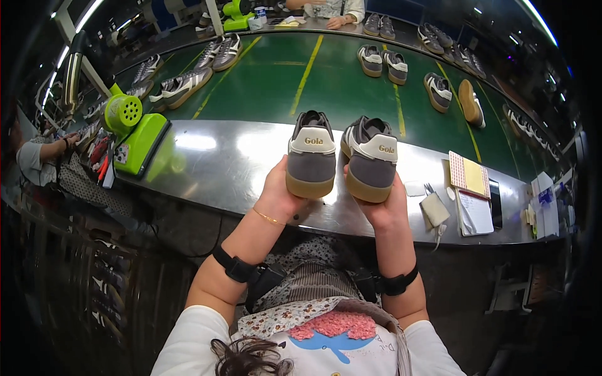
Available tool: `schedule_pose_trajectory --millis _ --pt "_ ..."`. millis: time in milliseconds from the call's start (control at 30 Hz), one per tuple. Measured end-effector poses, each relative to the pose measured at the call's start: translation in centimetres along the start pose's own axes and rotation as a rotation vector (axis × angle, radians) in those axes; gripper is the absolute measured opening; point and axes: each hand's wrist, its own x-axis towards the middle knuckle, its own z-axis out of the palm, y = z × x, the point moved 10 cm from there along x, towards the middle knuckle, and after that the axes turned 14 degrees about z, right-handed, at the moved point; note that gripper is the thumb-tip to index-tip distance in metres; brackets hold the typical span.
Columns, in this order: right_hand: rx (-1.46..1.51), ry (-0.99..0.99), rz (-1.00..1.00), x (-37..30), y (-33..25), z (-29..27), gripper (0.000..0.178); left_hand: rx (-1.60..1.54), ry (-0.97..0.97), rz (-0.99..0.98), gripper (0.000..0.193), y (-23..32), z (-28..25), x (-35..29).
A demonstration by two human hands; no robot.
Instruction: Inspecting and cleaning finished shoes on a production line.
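Left-hand sneaker [310, 163]: is turning its dark grey heel and tan gum sole toward the wearer, above the steel desk [241, 153].
Right-hand sneaker [371, 169]: is hanging just beside it above the same desk, leaning slightly, with a narrow gap separating the 2.
Heel tabs [311, 148]: are showing white on both sneakers, each carrying 1 short word in gold lettering.
Shirt [313, 351]: is bearing small dark lettering, partly folded, near a blue tail print.
Left hand [282, 191]: is clamping the left-hand sneaker from its outer side and below, most fingers hiding behind it; a thin gold bracelet [268, 217] is circling the wrist.
Right hand [387, 203]: is gripping the right-hand sneaker likewise, apart from the left hand.
Forearms: are reaching forward from the lower edge, elbows bending outward, each wearing 1 black strap [237, 268].
Notebook [475, 216]: is lying open on the desk to the right, near a white charger [434, 210].
Belt [266, 78]: is running green beyond the desk, carrying yellow stripes and more sneakers [382, 62].
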Motion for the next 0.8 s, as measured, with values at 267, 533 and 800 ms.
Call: schedule_pose_trajectory --millis 267,533,800 --pt "-0.025 0.066 0.013 -0.4 1.4 0.1 0.034 0.082 0.078 0.041 0.032 -0.2 0.1 -1.1" --pt "-0.034 0.011 0.011 0.1 1.5 1.0 0.034 0.154 0.081 0.037 0.038 0.3 0.5 -0.9" --pt "-0.076 0.085 0.018 0.0 2.5 1.2 0.039 0.176 -0.048 0.024 0.034 1.9 -2.3 1.1"
